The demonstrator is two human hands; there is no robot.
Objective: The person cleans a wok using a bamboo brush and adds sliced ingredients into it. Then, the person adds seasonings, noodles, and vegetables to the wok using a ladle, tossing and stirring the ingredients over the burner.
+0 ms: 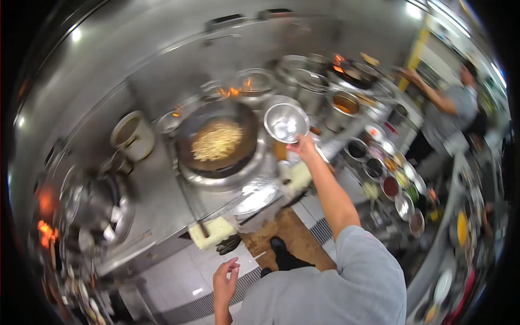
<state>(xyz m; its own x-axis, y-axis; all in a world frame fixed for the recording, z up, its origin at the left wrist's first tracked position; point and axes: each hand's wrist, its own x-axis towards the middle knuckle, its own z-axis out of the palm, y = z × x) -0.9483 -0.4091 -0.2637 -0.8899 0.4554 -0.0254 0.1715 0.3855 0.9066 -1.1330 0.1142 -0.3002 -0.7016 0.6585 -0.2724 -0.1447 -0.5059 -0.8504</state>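
Steel bowl (287, 123) beside the wok (248, 135) needed holding steady as we gripped its rim in our right hand (301, 145), our left hand (225, 280) empty, well apart from the wok.

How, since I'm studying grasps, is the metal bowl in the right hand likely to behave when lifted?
The metal bowl is probably stiff, judging by its evenly round rim. Its visible inside looks empty, so it is likely light for its size. Its shiny surface may be slippery.

grey short-sleeved shirt (325, 295) | black trousers (293, 262) | black shoes (277, 243) | hands (225, 279) bare
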